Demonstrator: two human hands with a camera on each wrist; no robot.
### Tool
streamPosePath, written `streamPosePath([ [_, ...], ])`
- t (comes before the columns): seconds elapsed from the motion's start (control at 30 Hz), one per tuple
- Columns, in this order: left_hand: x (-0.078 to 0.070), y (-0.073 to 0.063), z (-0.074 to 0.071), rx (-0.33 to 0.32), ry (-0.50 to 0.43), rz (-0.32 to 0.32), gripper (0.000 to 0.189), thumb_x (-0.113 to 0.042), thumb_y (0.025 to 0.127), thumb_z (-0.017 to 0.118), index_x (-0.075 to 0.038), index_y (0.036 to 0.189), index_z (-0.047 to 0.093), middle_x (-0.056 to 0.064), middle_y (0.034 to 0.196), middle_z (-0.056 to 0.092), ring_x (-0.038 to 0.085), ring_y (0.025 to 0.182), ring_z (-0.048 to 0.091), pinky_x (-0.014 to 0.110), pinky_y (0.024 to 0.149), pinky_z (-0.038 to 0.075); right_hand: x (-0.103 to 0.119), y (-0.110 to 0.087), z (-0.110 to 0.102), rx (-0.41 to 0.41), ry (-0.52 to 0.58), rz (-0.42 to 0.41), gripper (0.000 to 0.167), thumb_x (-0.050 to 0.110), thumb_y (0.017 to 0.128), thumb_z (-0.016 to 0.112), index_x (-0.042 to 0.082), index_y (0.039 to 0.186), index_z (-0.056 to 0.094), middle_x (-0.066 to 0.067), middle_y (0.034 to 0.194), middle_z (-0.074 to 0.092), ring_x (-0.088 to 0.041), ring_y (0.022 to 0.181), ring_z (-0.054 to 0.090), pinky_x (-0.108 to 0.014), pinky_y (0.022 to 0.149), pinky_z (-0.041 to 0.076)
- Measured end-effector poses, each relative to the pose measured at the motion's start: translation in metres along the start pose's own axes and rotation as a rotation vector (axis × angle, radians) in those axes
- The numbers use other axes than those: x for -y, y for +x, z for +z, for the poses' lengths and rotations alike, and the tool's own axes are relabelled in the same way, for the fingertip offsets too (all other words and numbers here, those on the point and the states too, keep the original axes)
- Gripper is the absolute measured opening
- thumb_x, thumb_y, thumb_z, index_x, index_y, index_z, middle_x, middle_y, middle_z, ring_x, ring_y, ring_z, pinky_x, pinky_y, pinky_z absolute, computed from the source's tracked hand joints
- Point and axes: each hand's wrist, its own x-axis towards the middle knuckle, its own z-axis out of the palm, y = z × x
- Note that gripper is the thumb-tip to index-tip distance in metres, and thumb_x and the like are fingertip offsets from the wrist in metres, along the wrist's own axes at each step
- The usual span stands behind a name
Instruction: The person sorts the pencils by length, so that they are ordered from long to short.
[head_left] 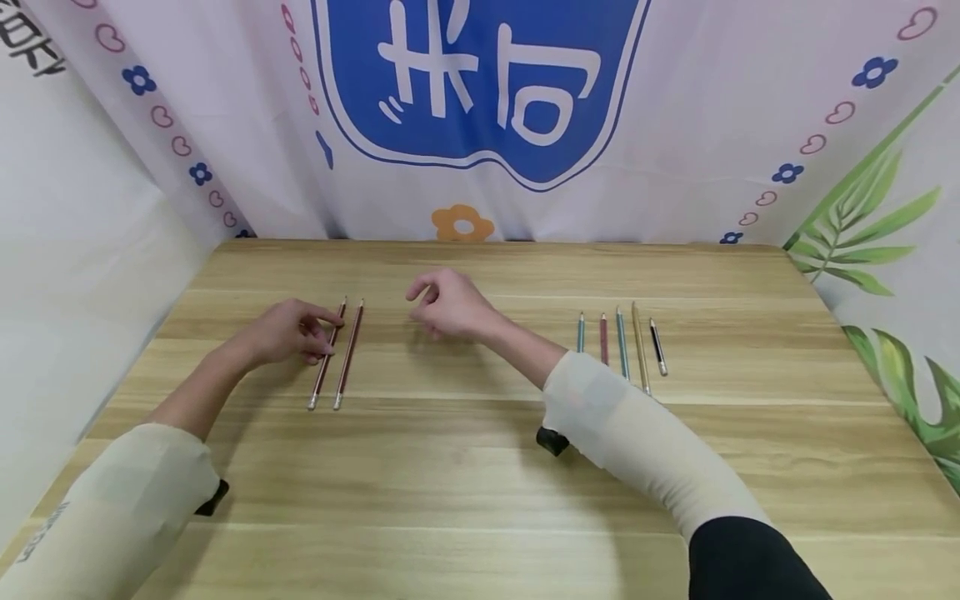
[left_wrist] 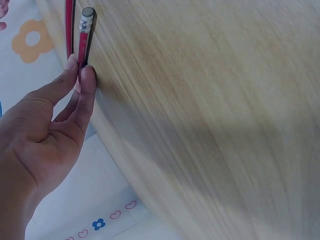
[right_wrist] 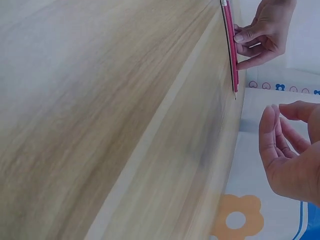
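Head view, as I log it: left hand (head_left: 288,331) at the first red pencil (head_left: 318,385), thumb and index apart along its shaft; second red pencil (head_left: 350,352) just beside; both flat on the table (head_left: 420,483). Right hand (head_left: 453,307) above the table, fingers loosely bent, holding nothing. Further right: two teal pencils (head_left: 622,342), one rose pencil (head_left: 603,337), one gold pencil (head_left: 640,346), one short dark pencil (head_left: 657,346); sleeve (head_left: 637,450) nearer me.
Left wrist: fingers touching the first; whether they pinch, I cannot tell.
Right wrist: right thumb and index tips close together.
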Motion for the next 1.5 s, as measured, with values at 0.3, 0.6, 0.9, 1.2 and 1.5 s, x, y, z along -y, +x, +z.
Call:
streamPosePath([
  [0.3,-0.001,0.000,0.000,0.002,0.004,0.004,0.044,0.011,0.091,0.070,0.020,0.132,0.055,0.013,0.081,0.068,0.023,0.068,0.068,0.032,0.064,0.061,-0.001,-0.008,-0.010,-0.012,0.022,0.023,0.024,0.002,0.096,0.068,-0.003,0.119,0.068,-0.010,0.085,0.066,-0.033,0.071,0.069,-0.038,0.064,0.061],
  [0.6,-0.001,0.001,0.000,0.012,0.024,0.023,0.044,0.009,0.092,0.070,0.020,0.132,0.055,0.014,0.082,0.068,0.023,0.069,0.068,0.033,0.063,0.061,-0.008,-0.018,-0.023,-0.068,0.027,0.061,0.023,0.002,0.095,0.071,-0.001,0.117,0.070,-0.009,0.087,0.064,-0.040,0.079,0.070,-0.049,0.072,0.062],
  [0.9,-0.007,0.005,-0.002,-0.021,0.138,0.068,0.040,0.005,0.092,0.072,0.018,0.128,0.059,0.010,0.081,0.070,0.022,0.066,0.067,0.031,0.059,0.058,-0.019,-0.030,-0.040,-0.081,-0.033,0.052,0.026,0.001,0.093,0.069,-0.004,0.119,0.069,-0.009,0.085,0.064,-0.042,0.079,0.070,-0.040,0.064,0.061],
  [1.2,-0.015,0.006,-0.003,-0.036,0.185,0.066,0.043,0.001,0.092,0.074,0.018,0.129,0.059,0.009,0.078,0.068,0.019,0.062,0.062,0.027,0.054,0.051,-0.030,-0.038,-0.054,-0.080,-0.071,0.056,0.026,0.000,0.093,0.069,-0.005,0.119,0.069,-0.009,0.084,0.063,-0.037,0.074,0.070,-0.038,0.063,0.061],
  [1.5,-0.026,0.010,0.003,-0.057,0.205,0.106,0.044,-0.005,0.091,0.078,0.016,0.127,0.063,0.008,0.076,0.066,0.016,0.059,0.059,0.025,0.052,0.047,-0.043,-0.051,-0.067,-0.091,-0.084,0.073,0.026,0.000,0.092,0.070,-0.006,0.117,0.069,-0.008,0.080,0.064,-0.020,0.056,0.062,-0.027,0.053,0.052],
])
